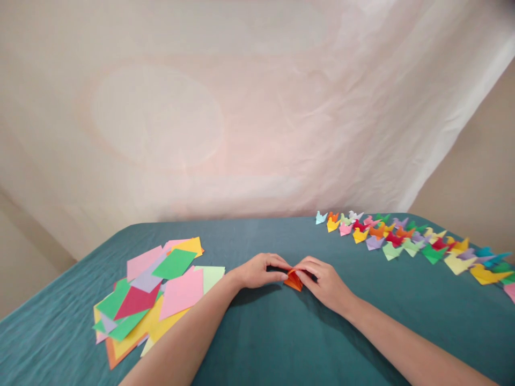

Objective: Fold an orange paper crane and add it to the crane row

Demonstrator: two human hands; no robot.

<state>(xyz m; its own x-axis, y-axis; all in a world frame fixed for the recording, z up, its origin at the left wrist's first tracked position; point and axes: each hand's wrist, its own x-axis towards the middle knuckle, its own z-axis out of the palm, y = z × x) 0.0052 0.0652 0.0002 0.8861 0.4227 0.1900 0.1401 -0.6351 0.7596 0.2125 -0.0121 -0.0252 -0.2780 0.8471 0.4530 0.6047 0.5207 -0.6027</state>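
Between my two hands, near the middle of the table, is a small piece of folded orange paper point(293, 281). My left hand point(263, 269) pinches its left side with thumb and fingers. From the right, my right hand point(317, 276) grips the upper right edge, thumb in front. The fingertips of both hands almost meet at the top of the paper and cover part of it. Its lower point shows below the fingers, with several creased layers.
A loose pile of coloured paper squares point(183, 294) lies on the left, partly behind my left forearm. Rows of folded paper birds point(402, 236) in many colours stand along the right side. A dark green cloth point(257, 338) covers the table, and a pale sheet point(257, 107) hangs behind it.
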